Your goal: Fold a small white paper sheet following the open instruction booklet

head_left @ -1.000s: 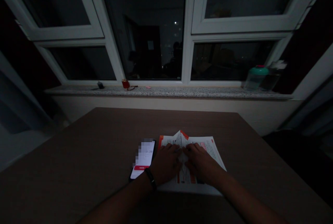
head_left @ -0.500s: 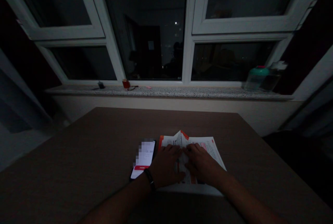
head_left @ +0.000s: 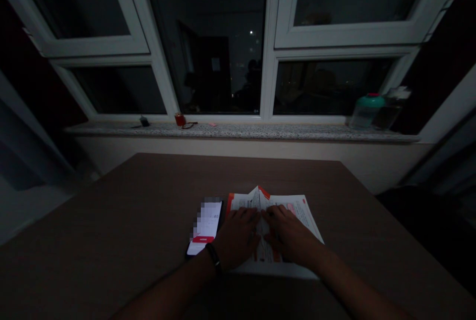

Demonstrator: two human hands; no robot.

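A printed paper sheet [head_left: 307,218] with white, orange and pink areas lies on the brown table, with a raised, creased peak at its far edge. My left hand [head_left: 240,233], a dark band at its wrist, lies over the sheet's left part with fingers stretched forward and thumb pointing inward. From the right, my right hand [head_left: 288,233] has curled fingers pressed on the paper near the middle crease, and its fingertips almost meet those of the left. Paper under both palms is hidden. Close to my left hand a lit phone [head_left: 206,228] lies flat, its screen partly blurred.
The brown table [head_left: 111,221] reaches toward a speckled stone windowsill [head_left: 238,132]. On the sill stand a small red jar [head_left: 180,120], a small dark bottle [head_left: 144,121], and a clear jug with a green top [head_left: 368,111] beside another clear bottle [head_left: 392,107]. The room is dim.
My left thumb has drawn in and forward across the paper. The right hand, the sheet and the phone stay nearly where they were.
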